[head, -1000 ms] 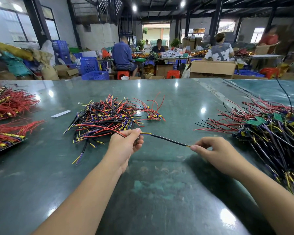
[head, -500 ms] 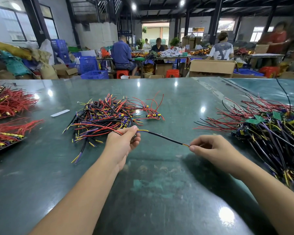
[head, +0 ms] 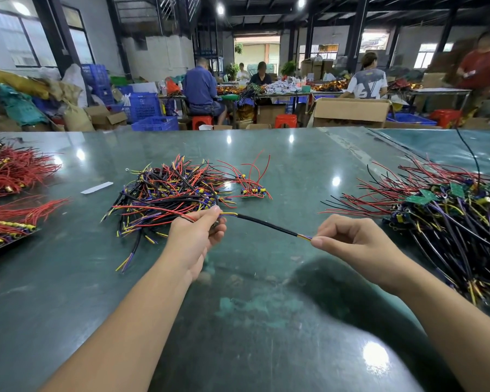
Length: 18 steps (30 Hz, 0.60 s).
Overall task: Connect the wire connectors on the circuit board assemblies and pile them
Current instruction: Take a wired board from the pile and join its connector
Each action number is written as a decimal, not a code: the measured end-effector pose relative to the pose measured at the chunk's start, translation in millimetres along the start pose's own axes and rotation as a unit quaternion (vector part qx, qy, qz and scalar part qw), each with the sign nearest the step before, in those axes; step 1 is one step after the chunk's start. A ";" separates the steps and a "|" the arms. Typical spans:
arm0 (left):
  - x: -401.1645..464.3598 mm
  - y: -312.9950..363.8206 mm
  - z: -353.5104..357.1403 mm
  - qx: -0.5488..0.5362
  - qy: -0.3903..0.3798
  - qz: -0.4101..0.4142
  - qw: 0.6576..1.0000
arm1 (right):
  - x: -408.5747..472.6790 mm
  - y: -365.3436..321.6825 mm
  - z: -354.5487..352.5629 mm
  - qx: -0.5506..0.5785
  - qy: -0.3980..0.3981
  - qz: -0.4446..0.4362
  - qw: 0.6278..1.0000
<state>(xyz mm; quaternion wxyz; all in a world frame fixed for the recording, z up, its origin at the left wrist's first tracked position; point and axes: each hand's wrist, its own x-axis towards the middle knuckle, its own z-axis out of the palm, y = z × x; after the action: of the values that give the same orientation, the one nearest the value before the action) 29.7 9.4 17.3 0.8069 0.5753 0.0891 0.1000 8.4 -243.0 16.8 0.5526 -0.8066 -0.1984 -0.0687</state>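
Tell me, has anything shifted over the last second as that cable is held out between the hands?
Hardly anything. The left hand and right hand crept slightly farther up the table, carrying the black cable with them. Each keeps its grip on one cable end; nothing was let go. The wire piles stayed put.

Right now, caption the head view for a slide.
Left hand and right hand stretch a black cable above a green table between wire piles.

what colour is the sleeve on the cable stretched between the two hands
Black sleeve, with yellow and purple wires showing at both ends; seen in the head view.
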 end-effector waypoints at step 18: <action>-3.8 -3.4 3.4 0.001 0.004 -0.013 1.000 | 1.7 12.7 3.9 -0.272 0.038 0.075 0.959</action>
<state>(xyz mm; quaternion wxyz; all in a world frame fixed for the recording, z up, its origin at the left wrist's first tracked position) 27.1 4.2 15.3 0.8072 0.5745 0.0997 0.0920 14.5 -242.9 4.9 0.3230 -0.9358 -0.0896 -0.1091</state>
